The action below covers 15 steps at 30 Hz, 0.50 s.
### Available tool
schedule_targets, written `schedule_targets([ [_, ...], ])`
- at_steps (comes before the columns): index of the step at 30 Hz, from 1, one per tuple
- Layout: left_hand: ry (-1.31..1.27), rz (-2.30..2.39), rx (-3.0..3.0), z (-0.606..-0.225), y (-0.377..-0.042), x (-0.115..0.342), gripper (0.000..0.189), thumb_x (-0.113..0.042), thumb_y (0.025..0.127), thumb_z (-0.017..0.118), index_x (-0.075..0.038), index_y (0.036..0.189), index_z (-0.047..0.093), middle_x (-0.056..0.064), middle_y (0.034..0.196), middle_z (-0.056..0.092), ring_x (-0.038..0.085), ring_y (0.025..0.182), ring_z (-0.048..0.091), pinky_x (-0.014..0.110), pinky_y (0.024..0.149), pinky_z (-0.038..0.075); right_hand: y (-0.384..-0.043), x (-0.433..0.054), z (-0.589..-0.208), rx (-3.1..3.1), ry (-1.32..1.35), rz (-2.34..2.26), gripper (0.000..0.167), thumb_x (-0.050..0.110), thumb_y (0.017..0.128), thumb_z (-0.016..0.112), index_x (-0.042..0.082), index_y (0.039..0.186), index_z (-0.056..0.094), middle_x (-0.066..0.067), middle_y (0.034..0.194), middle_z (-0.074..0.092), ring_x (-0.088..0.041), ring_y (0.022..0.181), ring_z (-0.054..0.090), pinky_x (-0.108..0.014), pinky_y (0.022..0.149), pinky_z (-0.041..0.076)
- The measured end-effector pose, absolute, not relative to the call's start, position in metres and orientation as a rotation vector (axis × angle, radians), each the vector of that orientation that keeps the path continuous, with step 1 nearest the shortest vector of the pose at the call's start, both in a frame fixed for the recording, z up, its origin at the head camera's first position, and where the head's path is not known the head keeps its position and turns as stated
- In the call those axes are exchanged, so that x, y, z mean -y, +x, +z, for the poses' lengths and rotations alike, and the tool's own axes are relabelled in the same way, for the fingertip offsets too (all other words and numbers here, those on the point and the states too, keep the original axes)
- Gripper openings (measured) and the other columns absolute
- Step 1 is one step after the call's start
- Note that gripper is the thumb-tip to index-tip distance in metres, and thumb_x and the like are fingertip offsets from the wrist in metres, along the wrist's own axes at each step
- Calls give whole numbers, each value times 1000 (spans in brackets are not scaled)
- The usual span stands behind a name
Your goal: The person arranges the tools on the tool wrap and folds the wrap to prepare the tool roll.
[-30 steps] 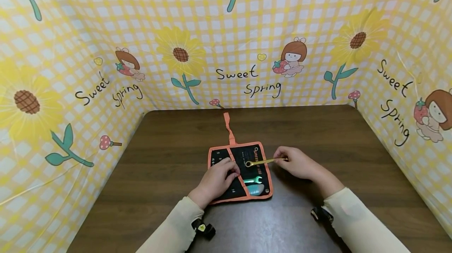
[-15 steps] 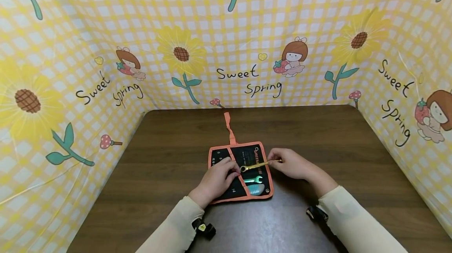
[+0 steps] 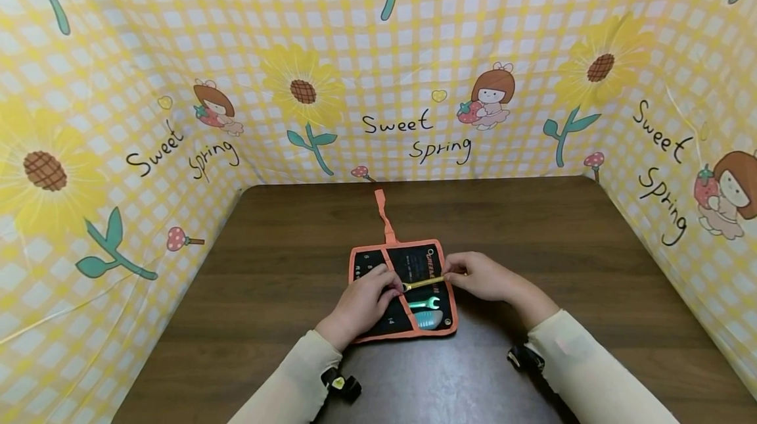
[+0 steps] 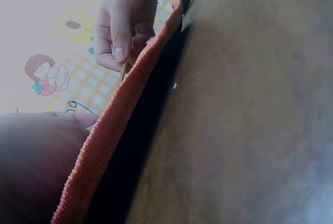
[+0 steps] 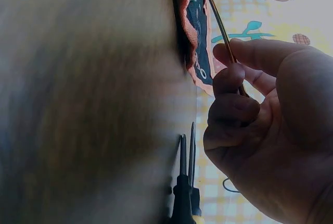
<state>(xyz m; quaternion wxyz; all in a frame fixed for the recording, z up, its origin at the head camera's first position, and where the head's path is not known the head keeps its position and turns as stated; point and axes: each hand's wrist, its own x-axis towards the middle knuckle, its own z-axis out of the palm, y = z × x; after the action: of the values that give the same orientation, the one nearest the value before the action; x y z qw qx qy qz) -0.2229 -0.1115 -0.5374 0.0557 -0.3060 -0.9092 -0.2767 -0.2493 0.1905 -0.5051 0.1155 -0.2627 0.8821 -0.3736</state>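
Observation:
A black tool pouch (image 3: 412, 259) with orange trim lies unrolled on the table. My left hand (image 3: 362, 302) rests over its left part and pinches the orange pocket edge (image 3: 408, 309). Between thumb and fingers, my right hand (image 3: 485, 276) holds a gold wrench (image 3: 424, 282), whose ring end meets the pocket edge by my left fingertips. In the right wrist view the wrench (image 5: 219, 23) slants up out of the right hand (image 5: 260, 114). A green open-ended wrench (image 3: 424, 304) and a pale blue-green piece (image 3: 428, 319) sit lower in the pouch. My left hand hides part of the pockets.
An orange strap (image 3: 383, 213) runs from the pouch toward the back of the brown wooden table (image 3: 284, 233). Yellow checked cloth (image 3: 367, 69) walls the table behind and at both sides. Two dark-handled tools with thin shafts (image 5: 183, 156) show in the right wrist view.
My right hand has moved left and the gold wrench's ring end has come down to the pocket edge beside my left fingers. The left hand and pouch have stayed nearly still.

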Motion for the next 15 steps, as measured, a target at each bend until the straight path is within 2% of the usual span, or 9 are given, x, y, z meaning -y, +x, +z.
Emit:
schedule_targets([
  [15, -1026, -811, 2714, -536, -224, 113, 11, -17, 104, 69, -28, 102, 67, -14, 103, 55, 5, 86, 56, 31, 78, 53, -252, -186, -507, -2485, -753, -1163, 11, 11, 104, 63, 11, 96, 70, 5, 77, 59, -14, 70, 54, -30, 66, 45],
])
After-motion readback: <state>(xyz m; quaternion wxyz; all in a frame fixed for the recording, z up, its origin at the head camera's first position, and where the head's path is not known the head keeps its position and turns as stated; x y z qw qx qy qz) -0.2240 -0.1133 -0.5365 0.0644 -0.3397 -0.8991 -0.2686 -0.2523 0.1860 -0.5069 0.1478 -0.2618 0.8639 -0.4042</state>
